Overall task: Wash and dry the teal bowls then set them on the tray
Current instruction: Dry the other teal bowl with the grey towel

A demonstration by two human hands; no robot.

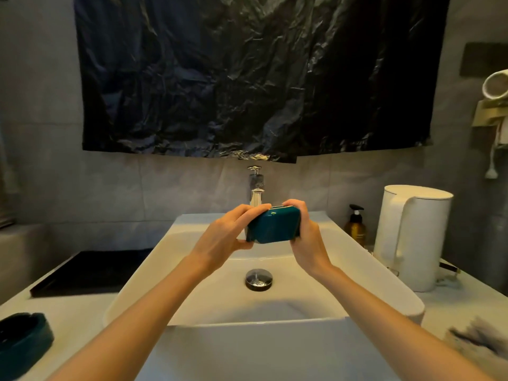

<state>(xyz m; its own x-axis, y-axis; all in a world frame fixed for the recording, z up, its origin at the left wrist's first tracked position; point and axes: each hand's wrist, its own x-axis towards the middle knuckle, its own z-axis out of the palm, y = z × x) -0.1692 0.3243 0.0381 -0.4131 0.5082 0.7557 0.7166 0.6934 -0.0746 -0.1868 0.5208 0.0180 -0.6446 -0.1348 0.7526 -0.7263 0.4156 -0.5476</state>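
Teal bowl held under the tap.
The left hand and right hand clasp its ends, long axis running between them, apparently tipped on edge; tray lies left of the grip.

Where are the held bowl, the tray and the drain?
held bowl (270, 228): head view, on its teal outer side.
tray (90, 270): head view, on its bare dark floor.
drain (259, 279): head view, on its chrome cap.
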